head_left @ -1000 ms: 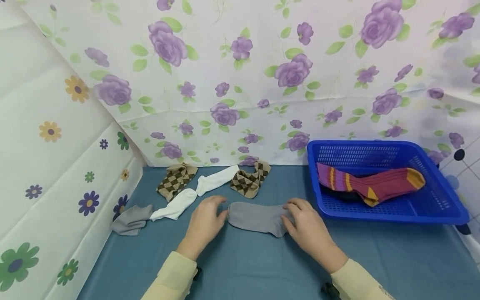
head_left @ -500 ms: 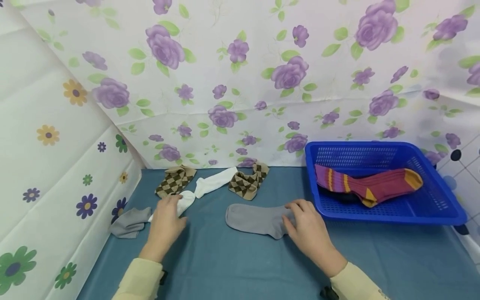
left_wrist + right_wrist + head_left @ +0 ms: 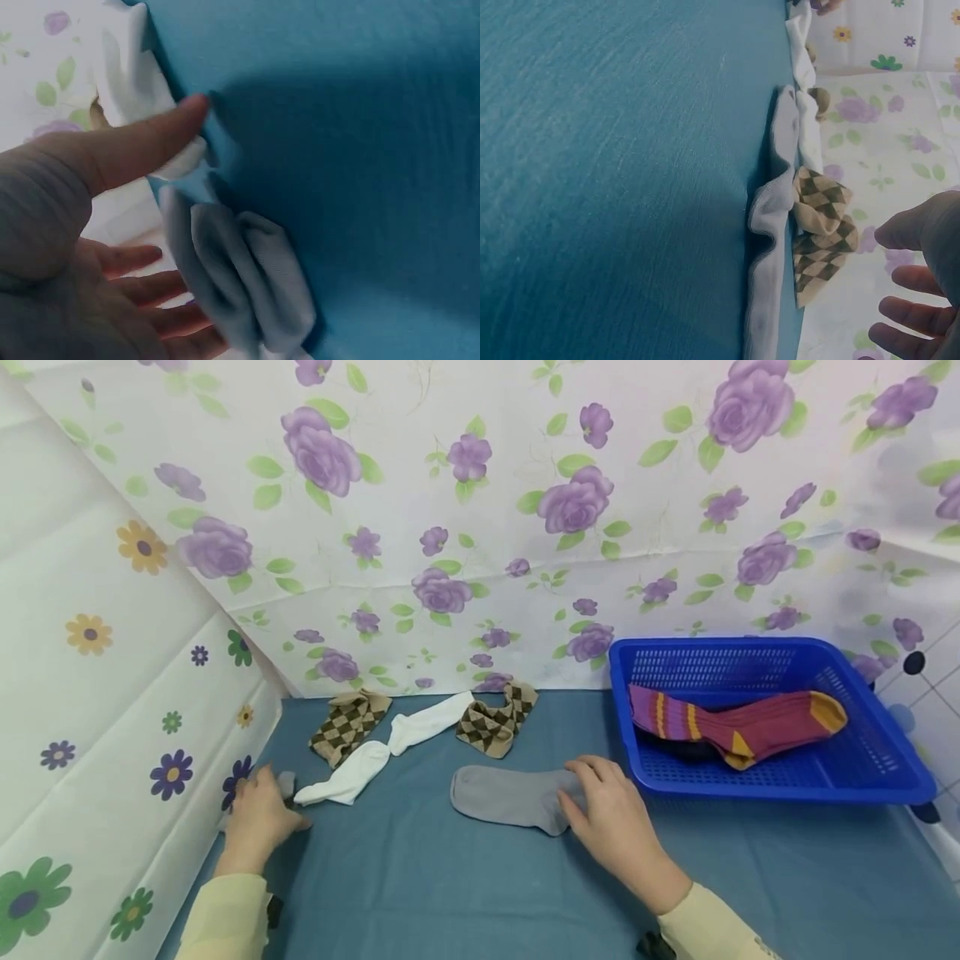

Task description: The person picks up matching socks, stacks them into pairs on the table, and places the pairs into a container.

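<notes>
My left hand [image 3: 257, 818] is over the crumpled grey sock [image 3: 286, 785] at the table's left edge, covering most of it in the head view. In the left wrist view that sock [image 3: 255, 277] lies beside my spread fingers, thumb held out apart from it. A second grey sock [image 3: 502, 797] lies flat in the middle of the table. Over its cuff end is my right hand [image 3: 615, 831], the thumb and fingertips right at the fabric. The right wrist view has the fingers parted and loosely bent, with nothing between them.
Two white socks [image 3: 352, 772] and two checkered brown socks [image 3: 495, 722] lie along the back left. A blue basket [image 3: 780, 795] on the right holds a maroon and purple sock [image 3: 787, 731] and something black. Floral sheets [image 3: 480, 568] rise behind and at left.
My left hand has moved left from the toe of the flat grey sock, past the white sock, to the crumpled grey one. The right hand has stayed at the flat sock's cuff.
</notes>
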### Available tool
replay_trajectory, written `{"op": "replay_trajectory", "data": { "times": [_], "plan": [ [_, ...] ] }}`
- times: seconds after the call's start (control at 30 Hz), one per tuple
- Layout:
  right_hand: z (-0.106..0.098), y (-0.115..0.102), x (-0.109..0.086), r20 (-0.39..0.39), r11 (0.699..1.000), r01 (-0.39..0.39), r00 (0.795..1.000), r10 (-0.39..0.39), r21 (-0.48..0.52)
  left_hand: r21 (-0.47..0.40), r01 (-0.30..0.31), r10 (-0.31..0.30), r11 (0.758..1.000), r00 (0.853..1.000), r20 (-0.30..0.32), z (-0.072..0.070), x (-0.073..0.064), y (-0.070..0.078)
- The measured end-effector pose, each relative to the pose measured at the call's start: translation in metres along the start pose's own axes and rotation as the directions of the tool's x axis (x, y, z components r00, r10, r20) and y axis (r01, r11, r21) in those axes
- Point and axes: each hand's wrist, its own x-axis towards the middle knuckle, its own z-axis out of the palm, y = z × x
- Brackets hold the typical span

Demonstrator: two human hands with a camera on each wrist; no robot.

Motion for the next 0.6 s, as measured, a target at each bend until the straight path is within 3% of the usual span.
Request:
{"op": "replay_trajectory", "data": {
  "times": [0.1, 0.33, 0.47, 0.6],
  "plan": [
    [0.0, 0.0, 0.0, 0.0, 1.0, -0.011, 1.0, 0.011, -0.004, 0.04, 0.07, -0.073, 0.997, 0.994, 0.077, 0.001, 0.0, 0.0],
    [0.001, 0.001, -0.001, 0.011, 0.999, -0.03, 0.999, 0.03, -0.018, 0.136, 0.101, -0.116, 0.986, 0.987, 0.108, 0.001, -0.008, 0.007],
    [0.003, 0.0, -0.001, 0.019, 0.999, -0.022, 1.0, 0.023, -0.028, 0.178, 0.067, -0.087, 0.982, 0.991, 0.107, 0.002, -0.014, 0.01],
    [0.003, -0.001, 0.0, 0.011, 0.999, -0.017, 1.0, 0.018, -0.027, 0.197, 0.011, -0.018, 0.98, 0.999, 0.034, 0.002, -0.015, 0.014]
  ]
}}
